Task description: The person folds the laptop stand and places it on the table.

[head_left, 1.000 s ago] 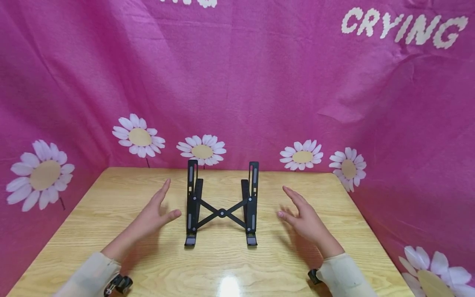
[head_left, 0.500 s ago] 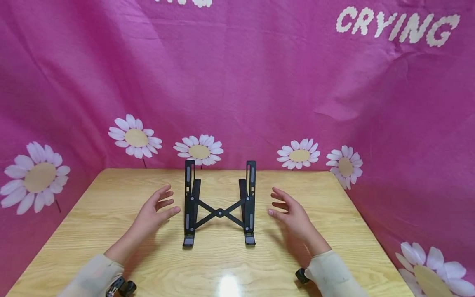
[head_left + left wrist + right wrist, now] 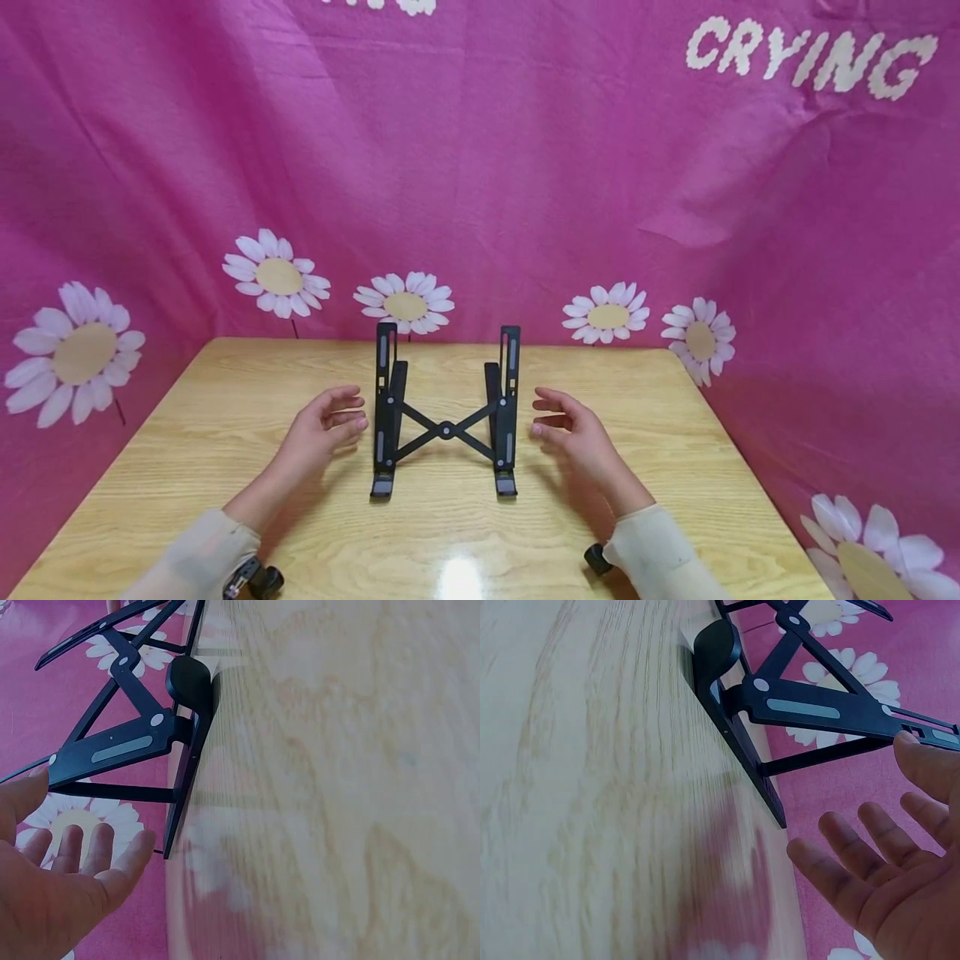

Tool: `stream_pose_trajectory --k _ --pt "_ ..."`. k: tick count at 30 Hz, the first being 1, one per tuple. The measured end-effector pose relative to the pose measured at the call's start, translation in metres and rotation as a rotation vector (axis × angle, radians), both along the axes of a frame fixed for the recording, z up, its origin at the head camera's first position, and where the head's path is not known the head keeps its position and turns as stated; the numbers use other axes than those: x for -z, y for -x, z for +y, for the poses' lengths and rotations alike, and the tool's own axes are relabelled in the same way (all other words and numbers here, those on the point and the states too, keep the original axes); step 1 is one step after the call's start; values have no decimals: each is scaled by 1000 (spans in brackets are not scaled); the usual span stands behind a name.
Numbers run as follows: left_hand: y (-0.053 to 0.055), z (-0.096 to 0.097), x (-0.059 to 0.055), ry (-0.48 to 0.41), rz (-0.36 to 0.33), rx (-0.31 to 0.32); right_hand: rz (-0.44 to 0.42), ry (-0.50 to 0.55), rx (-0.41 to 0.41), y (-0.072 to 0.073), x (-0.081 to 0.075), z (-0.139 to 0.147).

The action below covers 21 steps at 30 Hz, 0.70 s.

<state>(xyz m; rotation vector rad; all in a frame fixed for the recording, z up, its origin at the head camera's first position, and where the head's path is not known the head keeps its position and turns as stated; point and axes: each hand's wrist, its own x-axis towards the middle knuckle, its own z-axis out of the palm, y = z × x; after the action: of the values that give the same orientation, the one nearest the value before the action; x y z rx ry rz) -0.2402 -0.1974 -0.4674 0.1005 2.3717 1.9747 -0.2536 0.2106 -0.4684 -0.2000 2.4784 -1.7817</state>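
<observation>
A black folding laptop stand (image 3: 447,431) is set up on the wooden table, its two side rails raised and joined by a crossed brace. Grey pads line the rails, and small lipped feet point toward me. Just left of the stand is my left hand (image 3: 322,425), fingers loosely bent and holding nothing. My right hand (image 3: 581,433) mirrors it on the right side, also holding nothing. In the left wrist view the thumb overlaps the end of the stand's arm (image 3: 112,750); the right wrist view shows the right thumb overlapping the rail (image 3: 802,712) likewise.
The light wooden table (image 3: 465,533) carries the stand near its middle. A pink cloth (image 3: 480,167) with printed daisies and white lettering hangs behind it and along both sides. Small black devices (image 3: 597,560) sit at both wrists, by the pale sleeves.
Both hands have moved inward toward the stand's sides, and their fingers have bent from nearly straight to loosely curled. The stand has stayed in place.
</observation>
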Motion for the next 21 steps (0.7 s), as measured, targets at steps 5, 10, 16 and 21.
stream_pose_trajectory --k 5,10,16,21 --pt "-1 2 2 -73 -24 9 -16 45 -4 1 3 -3" --pt "1 4 5 -104 -19 15 -53 78 -6 1 4 -5" --pt "4 9 9 -111 -46 12 -94 84 -53 2 8 -11" --pt "4 13 9 -87 -43 29 -107 93 -60 3 11 -18"
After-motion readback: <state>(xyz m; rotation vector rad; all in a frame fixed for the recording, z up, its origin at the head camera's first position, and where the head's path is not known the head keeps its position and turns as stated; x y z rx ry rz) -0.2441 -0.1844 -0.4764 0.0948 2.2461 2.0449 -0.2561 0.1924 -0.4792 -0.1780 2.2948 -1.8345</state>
